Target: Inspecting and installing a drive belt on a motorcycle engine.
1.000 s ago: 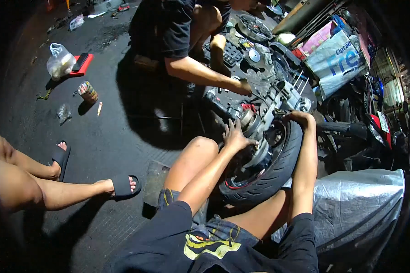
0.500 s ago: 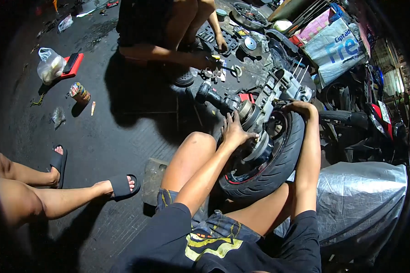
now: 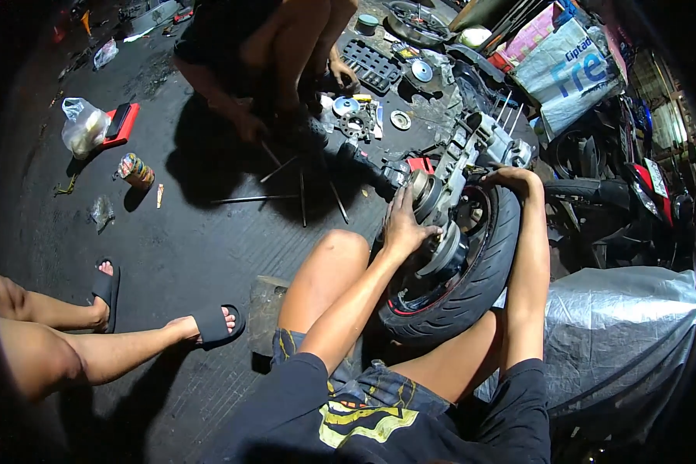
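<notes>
A scooter engine unit with its rear wheel, fitted with a black tyre, stands between my legs. My left hand lies on the engine's side, fingers stretched over the upper round metal pulley. Its thumb reaches apart toward the lower round metal drum. Over the top of the tyre bends my right hand, wrapped round it, with its fingertips partly hidden near the casing. A dark power tool lies against the engine's left side, partly in shadow.
A crouching co-worker's hand is near several thin metal rods on the floor. Beyond are a black socket tray and loose round parts. Another person's sandalled foot is at left. A silver cover lies at right.
The co-worker's near hand has moved left, away from the round parts, and several rods now show on the floor. My hands keep nearly the same place on the engine and tyre.
</notes>
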Tool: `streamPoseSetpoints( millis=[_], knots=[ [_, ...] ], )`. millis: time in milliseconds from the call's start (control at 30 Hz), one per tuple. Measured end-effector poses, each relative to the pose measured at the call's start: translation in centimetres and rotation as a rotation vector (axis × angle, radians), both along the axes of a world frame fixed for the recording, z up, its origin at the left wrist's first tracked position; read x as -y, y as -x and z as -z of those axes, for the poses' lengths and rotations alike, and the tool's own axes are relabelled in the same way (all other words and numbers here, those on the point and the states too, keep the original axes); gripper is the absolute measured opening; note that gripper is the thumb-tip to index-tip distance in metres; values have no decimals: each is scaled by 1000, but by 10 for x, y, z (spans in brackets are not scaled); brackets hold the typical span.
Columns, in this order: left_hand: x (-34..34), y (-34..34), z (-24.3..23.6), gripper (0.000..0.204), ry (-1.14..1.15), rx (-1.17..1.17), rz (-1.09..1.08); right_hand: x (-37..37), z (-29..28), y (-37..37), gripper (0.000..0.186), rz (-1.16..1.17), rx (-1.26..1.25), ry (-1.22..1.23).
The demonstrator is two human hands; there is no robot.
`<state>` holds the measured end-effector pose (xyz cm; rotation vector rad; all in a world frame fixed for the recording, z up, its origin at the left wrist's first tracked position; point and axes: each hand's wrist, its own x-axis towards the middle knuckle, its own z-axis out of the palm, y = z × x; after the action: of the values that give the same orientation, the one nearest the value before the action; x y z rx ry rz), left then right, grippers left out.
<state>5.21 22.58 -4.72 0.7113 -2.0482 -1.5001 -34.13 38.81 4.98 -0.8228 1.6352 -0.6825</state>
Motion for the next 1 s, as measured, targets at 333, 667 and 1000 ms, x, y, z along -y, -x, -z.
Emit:
streamPoseSetpoints(
  millis=[333,667,1000],
  knots=[
    [4,-5,-10,131,-18,89,-8,33,-26,-53,66,382,-42,-215],
    [5,-4,-7,128,12,56,2,54,-55,-95,85,226,-410,-392],
    [4,-3,-6,131,80,97,18,48,-42,-79,85,342,-257,-337]
  ],
)
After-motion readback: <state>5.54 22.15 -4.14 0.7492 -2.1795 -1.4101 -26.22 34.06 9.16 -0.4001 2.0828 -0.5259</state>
